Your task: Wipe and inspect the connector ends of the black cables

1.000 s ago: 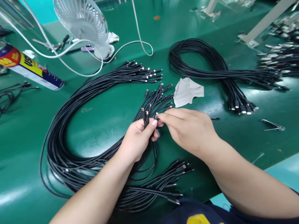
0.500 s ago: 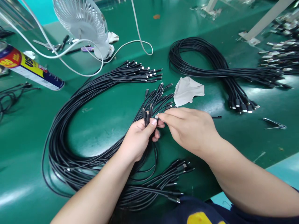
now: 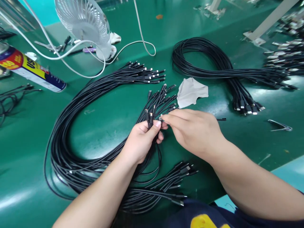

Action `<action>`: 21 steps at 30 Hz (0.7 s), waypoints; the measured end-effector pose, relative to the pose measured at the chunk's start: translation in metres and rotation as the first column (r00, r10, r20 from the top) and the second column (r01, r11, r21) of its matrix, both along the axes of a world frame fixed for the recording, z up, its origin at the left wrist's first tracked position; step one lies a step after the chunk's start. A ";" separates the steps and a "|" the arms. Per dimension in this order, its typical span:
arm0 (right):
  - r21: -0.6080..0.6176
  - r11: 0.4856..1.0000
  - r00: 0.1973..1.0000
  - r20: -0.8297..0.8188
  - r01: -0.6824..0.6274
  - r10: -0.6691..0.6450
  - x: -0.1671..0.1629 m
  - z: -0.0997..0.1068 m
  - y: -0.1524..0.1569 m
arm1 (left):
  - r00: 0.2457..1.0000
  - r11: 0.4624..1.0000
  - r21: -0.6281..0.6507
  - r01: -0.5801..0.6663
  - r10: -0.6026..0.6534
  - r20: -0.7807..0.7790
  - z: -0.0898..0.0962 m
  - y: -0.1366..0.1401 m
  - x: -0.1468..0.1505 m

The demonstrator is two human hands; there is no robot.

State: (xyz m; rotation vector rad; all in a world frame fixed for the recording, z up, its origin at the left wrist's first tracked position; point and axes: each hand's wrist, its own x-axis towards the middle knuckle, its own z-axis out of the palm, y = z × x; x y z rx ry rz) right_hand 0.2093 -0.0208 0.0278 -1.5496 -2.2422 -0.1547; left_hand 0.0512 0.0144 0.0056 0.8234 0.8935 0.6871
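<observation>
Green tabletop (image 3: 95, 129), white fan (image 3: 83, 23) far left. Left hand (image 3: 140, 137) at centre, clasping black USB-C cables (image 3: 151, 119), plugs upward. Right hand (image 3: 194, 131): fingertips pressed together beside the rightmost plug (image 3: 160, 119); cannot tell what they pinch. Grey cloth (image 3: 192, 91) just beyond.

Left hand (image 3: 142, 136) at centre, around cable ends (image 3: 151, 118); right hand (image 3: 194, 131) just right of it, fingertips near those ends. Cable bundle (image 3: 58, 136) on table (image 3: 99, 126), curving out left of hands, ends pointing right. Fan (image 3: 82, 19) behind bundle, cord (image 3: 52, 58) in front of fan. Can (image 3: 35, 69) left of bundle, at table's left side. Cloth (image 3: 192, 91) just behind right hand. Coil (image 3: 223, 60) behind and right of cloth. Small tool (image 3: 281, 126) right of right hand. Cable pile (image 3: 287, 58) far right, beyond coil.
</observation>
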 end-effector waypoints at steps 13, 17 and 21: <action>0.000 1.000 1.000 -0.013 -0.006 0.006 0.001 0.002 -0.001 | 1.000 1.000 0.014 0.007 -0.007 0.004 0.000 0.000 0.000; 0.014 1.000 1.000 -0.010 0.000 0.001 0.001 0.000 -0.001 | 1.000 1.000 0.025 0.011 -0.011 -0.010 -0.002 0.001 0.000; 0.032 0.999 1.000 -0.006 0.004 -0.004 0.000 0.000 -0.001 | 1.000 0.999 0.033 0.013 -0.013 -0.009 -0.003 0.001 -0.001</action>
